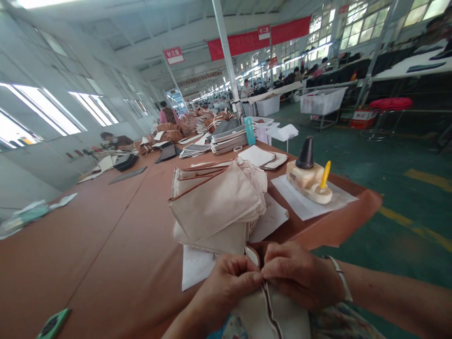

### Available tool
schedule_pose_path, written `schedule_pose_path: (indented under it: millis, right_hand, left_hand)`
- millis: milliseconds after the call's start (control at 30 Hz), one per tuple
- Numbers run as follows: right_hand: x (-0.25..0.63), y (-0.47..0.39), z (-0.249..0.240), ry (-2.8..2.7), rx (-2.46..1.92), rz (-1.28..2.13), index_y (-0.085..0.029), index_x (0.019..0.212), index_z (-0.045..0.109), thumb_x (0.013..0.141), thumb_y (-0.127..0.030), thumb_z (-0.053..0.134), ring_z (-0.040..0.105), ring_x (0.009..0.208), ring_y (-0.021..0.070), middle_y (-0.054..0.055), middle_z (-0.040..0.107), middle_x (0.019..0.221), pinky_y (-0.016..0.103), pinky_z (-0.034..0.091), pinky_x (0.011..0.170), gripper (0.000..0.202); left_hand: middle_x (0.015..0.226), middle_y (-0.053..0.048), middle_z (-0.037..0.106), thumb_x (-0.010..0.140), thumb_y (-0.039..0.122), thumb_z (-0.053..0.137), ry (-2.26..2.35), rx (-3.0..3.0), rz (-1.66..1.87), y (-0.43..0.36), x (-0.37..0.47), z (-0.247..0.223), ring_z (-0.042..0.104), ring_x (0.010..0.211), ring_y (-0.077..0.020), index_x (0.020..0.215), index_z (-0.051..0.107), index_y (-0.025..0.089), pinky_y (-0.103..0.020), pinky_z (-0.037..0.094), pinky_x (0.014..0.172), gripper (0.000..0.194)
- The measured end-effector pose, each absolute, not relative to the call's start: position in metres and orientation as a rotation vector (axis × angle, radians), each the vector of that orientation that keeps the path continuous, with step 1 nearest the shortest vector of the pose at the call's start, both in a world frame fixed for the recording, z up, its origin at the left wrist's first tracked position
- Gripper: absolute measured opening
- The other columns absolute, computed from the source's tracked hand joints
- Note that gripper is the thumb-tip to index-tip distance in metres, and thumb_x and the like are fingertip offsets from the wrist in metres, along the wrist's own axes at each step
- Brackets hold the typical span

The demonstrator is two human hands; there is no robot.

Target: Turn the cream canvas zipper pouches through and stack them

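Observation:
A cream fabric piece [250,308] with brown edging hangs at the table's front edge, over my lap. My left hand [235,278] pinches one side of its long opening. Thumb and fingertips of my right hand [296,273] press on the other side, and the two hands meet at the same spot. A brown and white flap of the piece stands up just beyond my fingers. Directly ahead lies a stack of similar cream pieces [215,202] with brown edges, resting partly on white paper [197,266].
On the right, a block [305,174] bearing a black cone [305,153] and a yellow-handled tool [325,174] sits on paper. A green phone-like object [53,324] lies front left. Farther back are stacked panels [229,139], a turquoise bottle [249,131] and co-workers.

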State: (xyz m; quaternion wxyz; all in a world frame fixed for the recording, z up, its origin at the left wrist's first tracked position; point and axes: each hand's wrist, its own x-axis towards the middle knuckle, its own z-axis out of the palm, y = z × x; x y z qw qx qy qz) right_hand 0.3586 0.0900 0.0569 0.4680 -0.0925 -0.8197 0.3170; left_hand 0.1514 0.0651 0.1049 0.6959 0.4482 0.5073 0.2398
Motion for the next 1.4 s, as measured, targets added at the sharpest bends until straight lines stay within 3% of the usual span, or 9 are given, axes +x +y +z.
schedule_pose_path:
  millis: [100,233,300,400,600,767,1000,1167,1400]
  right_hand:
    - [0.365,0.086,0.067,-1.852,-0.393,1.168,-0.014,0.092,0.058,0.09,-0.026,0.051,0.049,0.069,0.012,0.002,0.054,0.077,0.024,0.039,0.064,0.013]
    - [0.373,0.095,0.084,-1.704,-0.657,1.667,-0.011,0.089,0.062,0.098,-0.049,0.039,0.043,0.064,0.0093,0.001,0.052,0.074,0.021,0.034,0.058,0.046]
    - [0.374,0.101,0.09,-1.792,-0.608,1.798,-0.009,0.085,0.064,0.095,-0.054,0.045,0.043,0.065,0.0092,0.001,0.052,0.074,0.021,0.034,0.058,0.05]
    - [0.372,0.102,0.09,-1.933,-0.531,1.757,-0.009,0.078,0.062,0.091,-0.054,0.052,0.039,0.063,0.0084,-0.001,0.049,0.069,0.02,0.031,0.055,0.047]
    - [0.367,0.096,0.072,-2.011,-0.575,1.458,-0.012,0.071,0.056,0.093,-0.055,0.045,0.039,0.059,0.0082,-0.002,0.047,0.064,0.019,0.031,0.053,0.05]
    - [0.369,0.103,0.089,-2.046,-0.468,1.48,-0.01,0.088,0.062,0.096,-0.052,0.04,0.048,0.075,0.0132,0.004,0.054,0.082,0.025,0.041,0.069,0.048]
    - [0.367,0.101,0.093,-1.88,-0.558,1.833,-0.007,0.083,0.066,0.085,-0.048,0.062,0.043,0.065,0.0094,0.001,0.055,0.073,0.02,0.034,0.058,0.041]
    - [0.367,0.099,0.082,-1.714,-0.526,1.975,-0.007,0.095,0.072,0.087,-0.049,0.061,0.048,0.071,0.0107,0.005,0.061,0.079,0.021,0.038,0.064,0.044]
    - [0.363,0.094,0.082,-1.544,-0.584,2.037,-0.007,0.096,0.075,0.082,-0.05,0.068,0.05,0.072,0.0113,0.006,0.064,0.079,0.021,0.041,0.066,0.045]
  left_hand:
    - [0.058,0.003,0.048,0.066,0.049,0.081,1.166,1.107,0.547,0.063,0.15,0.107,0.033,0.051,-0.0062,0.068,0.061,0.012,-0.021,0.02,0.049,0.042]
    - [0.058,0.002,0.047,0.066,0.05,0.078,1.195,1.253,0.548,0.062,0.148,0.111,0.031,0.053,-0.0074,0.067,0.061,0.012,-0.023,0.019,0.049,0.041]
    - [0.058,0.002,0.045,0.069,0.047,0.076,1.204,1.321,0.549,0.062,0.148,0.113,0.031,0.054,-0.0077,0.066,0.061,0.012,-0.023,0.019,0.049,0.038]
    - [0.058,0.002,0.045,0.071,0.044,0.075,1.182,1.341,0.572,0.06,0.149,0.116,0.031,0.054,-0.0079,0.067,0.061,0.012,-0.023,0.02,0.049,0.035]
    - [0.059,0.001,0.048,0.073,0.044,0.074,1.118,1.313,0.622,0.055,0.153,0.115,0.032,0.055,-0.0081,0.067,0.06,0.012,-0.023,0.022,0.051,0.036]
    - [0.063,0.002,0.047,0.08,0.035,0.066,1.27,1.499,0.57,0.055,0.159,0.125,0.036,0.06,-0.0095,0.07,0.06,0.012,-0.022,0.026,0.053,0.025]
    - [0.081,0.0,0.054,0.07,0.028,0.078,1.215,1.604,0.62,0.049,0.143,0.136,0.048,0.071,-0.0125,0.093,0.058,0.016,-0.021,0.039,0.06,0.032]
    - [0.097,-0.005,0.053,0.085,0.014,0.062,1.156,2.265,0.84,0.041,0.136,0.137,0.056,0.082,-0.0127,0.091,0.061,0.019,-0.022,0.048,0.073,0.007]
    - [0.091,-0.006,0.061,0.092,0.014,0.05,1.288,2.775,0.704,0.037,0.148,0.135,0.062,0.072,-0.0125,0.091,0.064,0.017,-0.02,0.051,0.065,0.014]
